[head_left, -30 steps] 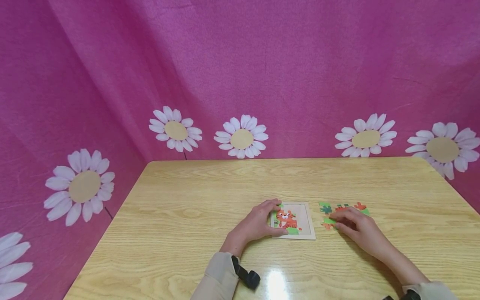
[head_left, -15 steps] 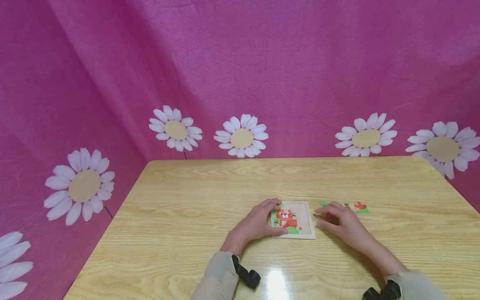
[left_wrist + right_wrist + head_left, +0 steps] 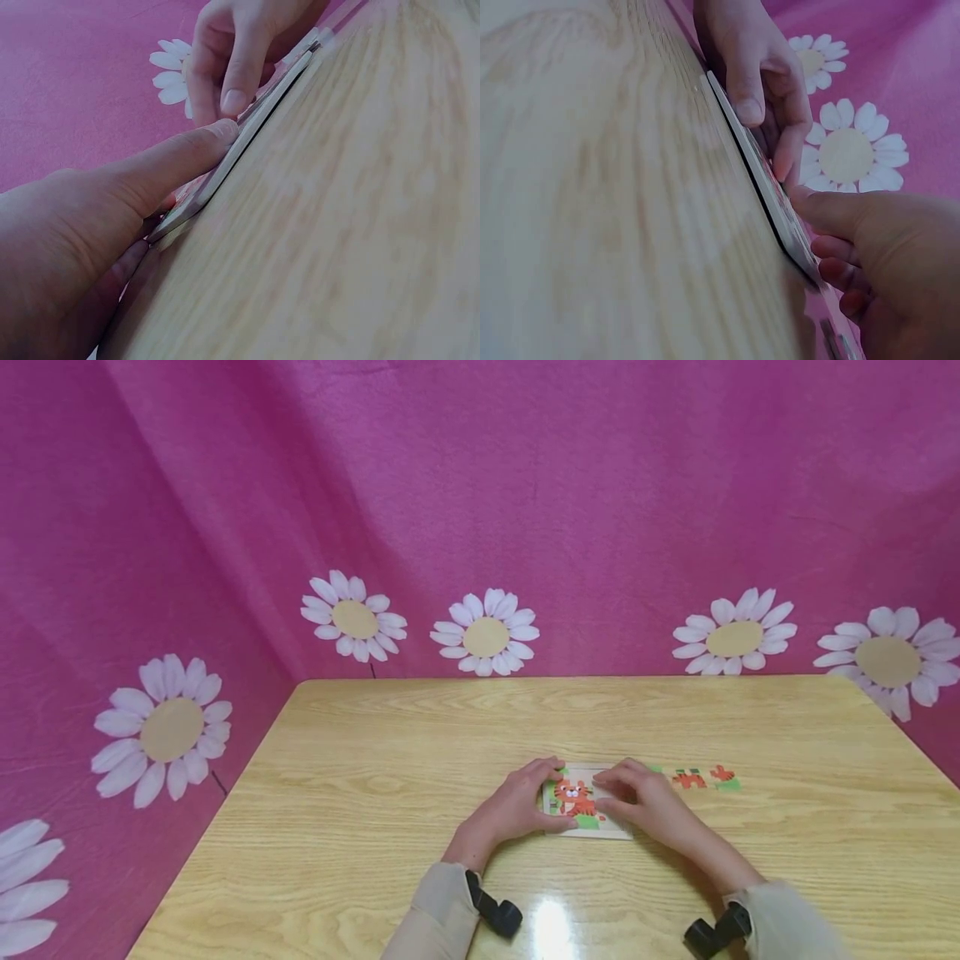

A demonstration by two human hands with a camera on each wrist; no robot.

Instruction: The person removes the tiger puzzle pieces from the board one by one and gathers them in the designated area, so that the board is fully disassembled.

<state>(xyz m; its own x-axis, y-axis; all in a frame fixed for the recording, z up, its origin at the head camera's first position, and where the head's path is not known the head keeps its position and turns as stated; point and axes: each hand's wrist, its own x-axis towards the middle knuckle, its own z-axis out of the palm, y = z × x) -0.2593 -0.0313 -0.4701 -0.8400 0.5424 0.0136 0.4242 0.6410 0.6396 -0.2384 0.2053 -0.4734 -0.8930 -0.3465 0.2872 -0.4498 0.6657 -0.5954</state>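
Note:
A small square puzzle board (image 3: 611,832) with a pale wooden rim lies on the table, an orange tiger picture filling its left part. My left hand (image 3: 513,806) grips the board at its left side, thumb on the near edge and fingers at the far edge. Over the board's right half, my right hand (image 3: 648,802) holds a puzzle piece between thumb and fingers; the piece itself is mostly hidden. In the left wrist view, the left thumb (image 3: 176,161) rests on the rim. The right wrist view shows both hands close together at the board (image 3: 761,180).
Right of the board lie loose puzzle pieces: an orange one (image 3: 690,779), an orange and green one (image 3: 725,778), and a green one (image 3: 656,769) partly behind the right hand. The wooden table (image 3: 420,727) meets a pink flowered cloth (image 3: 600,510) at its far edge.
My right hand has moved left from the loose pieces to over the board. The green and orange piece nearest the board has left its spot. The left hand stays in place.

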